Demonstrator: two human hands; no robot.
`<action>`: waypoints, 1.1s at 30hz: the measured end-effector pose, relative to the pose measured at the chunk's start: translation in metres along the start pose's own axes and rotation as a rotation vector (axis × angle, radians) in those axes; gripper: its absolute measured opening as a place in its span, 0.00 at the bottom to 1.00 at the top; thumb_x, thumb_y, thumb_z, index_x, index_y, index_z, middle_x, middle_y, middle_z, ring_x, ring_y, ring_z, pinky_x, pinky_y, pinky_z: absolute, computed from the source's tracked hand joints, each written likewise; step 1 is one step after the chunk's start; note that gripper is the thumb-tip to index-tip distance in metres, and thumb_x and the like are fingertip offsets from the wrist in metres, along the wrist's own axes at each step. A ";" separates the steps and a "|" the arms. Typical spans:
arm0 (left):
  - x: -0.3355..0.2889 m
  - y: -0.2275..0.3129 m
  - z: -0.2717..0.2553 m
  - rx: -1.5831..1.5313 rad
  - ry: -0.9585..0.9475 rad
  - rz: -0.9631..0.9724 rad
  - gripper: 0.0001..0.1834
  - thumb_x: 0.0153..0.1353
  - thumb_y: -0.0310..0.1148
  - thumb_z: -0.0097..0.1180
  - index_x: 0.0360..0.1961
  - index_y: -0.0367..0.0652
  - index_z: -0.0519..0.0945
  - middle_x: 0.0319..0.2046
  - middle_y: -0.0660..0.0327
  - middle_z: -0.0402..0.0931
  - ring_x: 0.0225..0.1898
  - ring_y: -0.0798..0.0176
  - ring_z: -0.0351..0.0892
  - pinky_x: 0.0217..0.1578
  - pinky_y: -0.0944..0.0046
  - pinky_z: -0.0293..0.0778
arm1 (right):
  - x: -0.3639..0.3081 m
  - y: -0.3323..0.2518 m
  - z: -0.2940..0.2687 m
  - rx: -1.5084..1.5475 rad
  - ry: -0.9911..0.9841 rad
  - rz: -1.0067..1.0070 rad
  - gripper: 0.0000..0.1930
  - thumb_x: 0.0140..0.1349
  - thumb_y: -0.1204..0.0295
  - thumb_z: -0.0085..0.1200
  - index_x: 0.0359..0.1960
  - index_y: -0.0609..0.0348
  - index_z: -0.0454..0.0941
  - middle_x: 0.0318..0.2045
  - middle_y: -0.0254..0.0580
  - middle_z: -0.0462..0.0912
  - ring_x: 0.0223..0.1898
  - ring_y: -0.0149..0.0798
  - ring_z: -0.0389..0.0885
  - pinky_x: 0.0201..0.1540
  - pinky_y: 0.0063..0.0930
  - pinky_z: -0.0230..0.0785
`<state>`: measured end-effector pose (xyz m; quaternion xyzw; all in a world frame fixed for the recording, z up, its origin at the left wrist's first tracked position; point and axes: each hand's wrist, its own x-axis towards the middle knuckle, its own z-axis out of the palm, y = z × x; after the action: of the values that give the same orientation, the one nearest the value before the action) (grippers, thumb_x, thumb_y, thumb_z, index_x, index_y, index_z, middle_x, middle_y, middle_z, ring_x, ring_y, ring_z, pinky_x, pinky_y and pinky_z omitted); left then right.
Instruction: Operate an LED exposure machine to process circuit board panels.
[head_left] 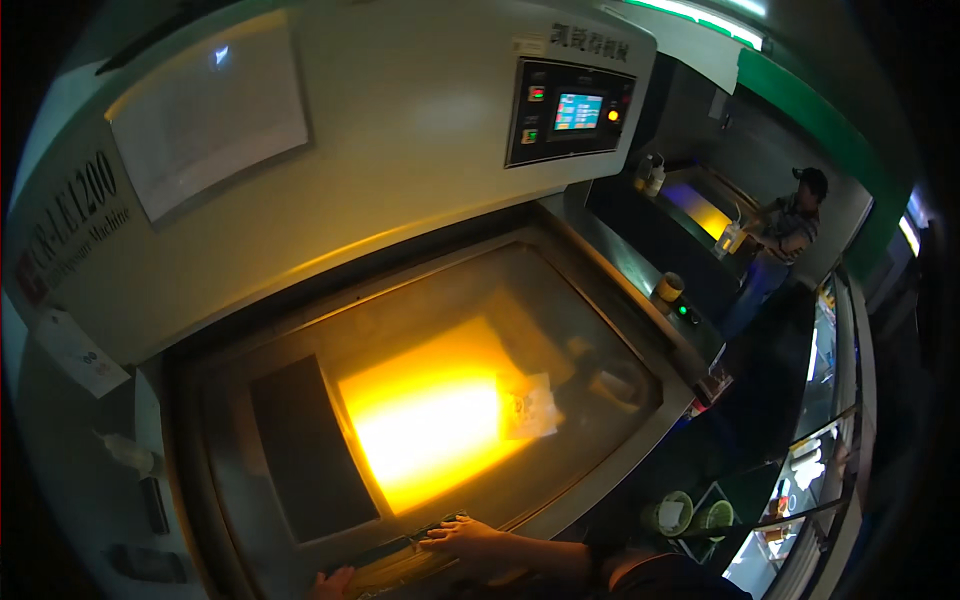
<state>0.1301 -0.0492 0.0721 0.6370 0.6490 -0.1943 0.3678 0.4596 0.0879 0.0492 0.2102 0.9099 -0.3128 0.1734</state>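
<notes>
At the lower edge, my right hand [465, 537] grips the far right part of an olive-yellow, film-like sheet [400, 572], its fingers bent over the edge. My left hand [334, 581] closes on the sheet's left end; only some of its fingers show, and the picture's rim hides the rest. The sheet lies at the near side of a glass-topped machine bed [590, 450]. Beyond my hands, a bright yellow-white lit area [430, 420] glows in the bed. A dark rectangular sheet [310, 445] lies left of it, and a small pale printed paper [530, 406] at its right.
The machine's pale hood [400, 130] rises over the bed's far side, with a control panel [565, 112] and a white paper [215, 110]. At the far right a person [790, 230] stands by another lit bed. Two green baskets [675, 512] stand low right, near glass-fronted shelves [800, 490].
</notes>
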 end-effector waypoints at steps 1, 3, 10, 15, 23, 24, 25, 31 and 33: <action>-0.001 0.015 0.006 -0.002 -0.008 -0.017 0.31 0.63 0.32 0.49 0.69 0.53 0.63 0.68 0.53 0.62 0.64 0.33 0.62 0.63 0.41 0.63 | -0.014 0.011 0.012 -0.009 0.014 -0.011 0.33 0.67 0.61 0.48 0.73 0.33 0.53 0.72 0.42 0.58 0.72 0.54 0.57 0.70 0.59 0.50; 0.011 0.039 0.039 -0.002 0.009 -0.040 0.31 0.63 0.32 0.49 0.69 0.53 0.63 0.68 0.52 0.62 0.64 0.33 0.62 0.62 0.41 0.63 | -0.043 0.047 0.042 0.010 -0.001 -0.025 0.33 0.66 0.62 0.49 0.73 0.33 0.54 0.71 0.44 0.61 0.70 0.54 0.61 0.68 0.57 0.54; 0.066 0.196 0.079 -0.055 0.198 -0.027 0.39 0.57 0.29 0.53 0.70 0.70 0.61 0.70 0.76 0.61 0.69 0.41 0.59 0.60 0.24 0.59 | -0.189 0.157 0.073 -0.186 0.324 0.026 0.29 0.59 0.67 0.55 0.66 0.38 0.68 0.68 0.46 0.65 0.66 0.51 0.68 0.63 0.52 0.62; 0.087 0.244 0.054 -0.048 0.193 0.054 0.40 0.54 0.33 0.58 0.70 0.68 0.62 0.70 0.74 0.61 0.69 0.43 0.61 0.62 0.29 0.61 | -0.311 0.373 0.055 0.058 0.697 0.138 0.39 0.47 0.53 0.67 0.63 0.52 0.70 0.58 0.49 0.73 0.60 0.49 0.72 0.61 0.45 0.64; 0.060 0.264 0.047 -0.063 0.198 -0.029 0.39 0.55 0.34 0.59 0.70 0.68 0.62 0.70 0.74 0.60 0.69 0.43 0.60 0.63 0.40 0.64 | -0.485 0.492 -0.042 0.113 1.064 1.380 0.53 0.47 0.46 0.67 0.71 0.56 0.53 0.71 0.47 0.58 0.72 0.47 0.54 0.71 0.46 0.50; 0.060 0.265 0.043 -0.059 0.176 -0.012 0.40 0.55 0.33 0.59 0.70 0.68 0.62 0.71 0.74 0.59 0.70 0.43 0.59 0.63 0.37 0.63 | -0.480 0.487 -0.044 0.074 0.966 1.465 0.54 0.47 0.44 0.66 0.72 0.53 0.51 0.73 0.42 0.55 0.74 0.43 0.50 0.73 0.47 0.46; 0.059 0.267 0.040 -0.066 0.181 -0.046 0.40 0.55 0.33 0.59 0.70 0.68 0.62 0.71 0.74 0.59 0.70 0.43 0.59 0.63 0.37 0.63 | -0.471 0.475 -0.052 0.076 0.992 1.470 0.55 0.47 0.44 0.66 0.73 0.52 0.51 0.73 0.40 0.54 0.75 0.41 0.47 0.74 0.48 0.43; 0.065 0.263 0.048 -0.047 0.170 -0.075 0.44 0.54 0.31 0.61 0.72 0.70 0.57 0.73 0.76 0.52 0.72 0.46 0.53 0.62 0.27 0.59 | -0.466 0.461 -0.072 0.105 1.042 1.456 0.56 0.46 0.44 0.67 0.72 0.55 0.51 0.72 0.48 0.55 0.74 0.47 0.49 0.74 0.47 0.43; 0.066 0.261 0.051 0.000 0.096 -0.129 0.46 0.53 0.31 0.62 0.72 0.71 0.57 0.74 0.78 0.50 0.73 0.47 0.52 0.64 0.27 0.58 | -0.465 0.461 -0.087 0.122 1.001 1.464 0.55 0.47 0.44 0.67 0.72 0.55 0.51 0.72 0.48 0.55 0.74 0.47 0.49 0.74 0.47 0.43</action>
<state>0.4002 -0.0117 0.0472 0.6023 0.7057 -0.1869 0.3229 1.0663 0.3461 0.0932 0.8603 0.4981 -0.0427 -0.0997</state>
